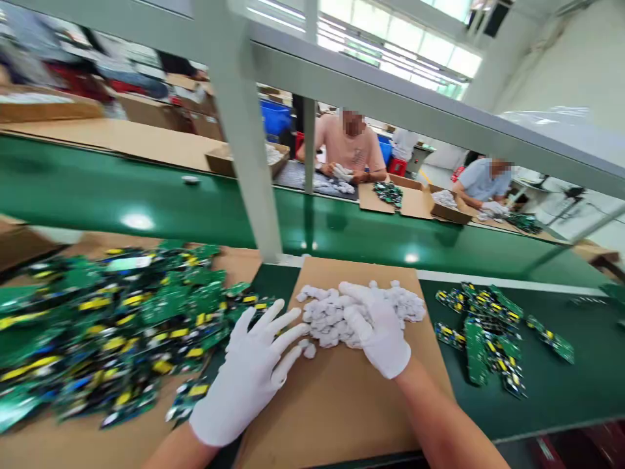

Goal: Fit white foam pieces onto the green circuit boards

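A heap of small white rounded pieces (327, 319) lies on a flat cardboard sheet (336, 397); I cannot make out their exact kind. My right hand (381, 332), in a white glove, rests over the heap's middle, its thumb and fingers apart and reaching left across the pieces. Just left of the heap is my left hand (254, 371), gloved too, with fingers spread and nothing in them. Its fingertips are beside a loose white piece (307, 349) at the heap's near edge. Partly behind this hand, green circuit boards (161, 303) with yellow parts form a large pile.
A smaller group of circuit boards (483, 339) lies on the dark green bench at right. A grey frame post (244, 143) rises behind the cardboard. Beyond runs a green belt (332, 225) bearing a small object (190, 180). Two people (349, 146) work on the far side near cardboard boxes.
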A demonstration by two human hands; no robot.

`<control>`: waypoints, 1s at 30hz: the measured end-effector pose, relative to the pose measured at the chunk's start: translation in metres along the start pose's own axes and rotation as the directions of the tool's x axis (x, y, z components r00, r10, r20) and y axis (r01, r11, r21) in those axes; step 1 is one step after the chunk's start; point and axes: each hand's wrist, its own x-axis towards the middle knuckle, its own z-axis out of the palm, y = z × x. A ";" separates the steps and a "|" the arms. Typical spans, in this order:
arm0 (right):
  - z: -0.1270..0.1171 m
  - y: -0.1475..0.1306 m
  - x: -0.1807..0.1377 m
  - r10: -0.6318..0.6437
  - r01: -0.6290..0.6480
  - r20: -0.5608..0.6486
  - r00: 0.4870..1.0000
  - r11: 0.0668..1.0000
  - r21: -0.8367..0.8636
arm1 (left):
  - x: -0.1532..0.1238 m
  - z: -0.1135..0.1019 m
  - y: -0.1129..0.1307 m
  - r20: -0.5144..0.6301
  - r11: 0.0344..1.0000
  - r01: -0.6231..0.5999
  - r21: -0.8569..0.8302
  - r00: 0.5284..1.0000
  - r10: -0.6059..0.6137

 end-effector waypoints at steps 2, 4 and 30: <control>-0.042 0.026 -0.005 -0.012 -0.049 -0.154 0.988 0.922 -0.384 | 0.001 0.014 0.007 -0.036 0.996 -0.086 -0.027 0.996 0.085; -0.089 0.057 -0.020 0.093 -0.235 -0.248 0.964 0.731 -0.641 | 0.000 0.024 0.010 -0.070 0.990 -0.134 -0.047 0.989 0.130; -0.187 0.136 -0.088 0.410 -0.313 -0.063 0.910 0.577 -0.755 | -0.010 0.030 0.011 -0.168 0.948 -0.172 -0.268 0.977 0.130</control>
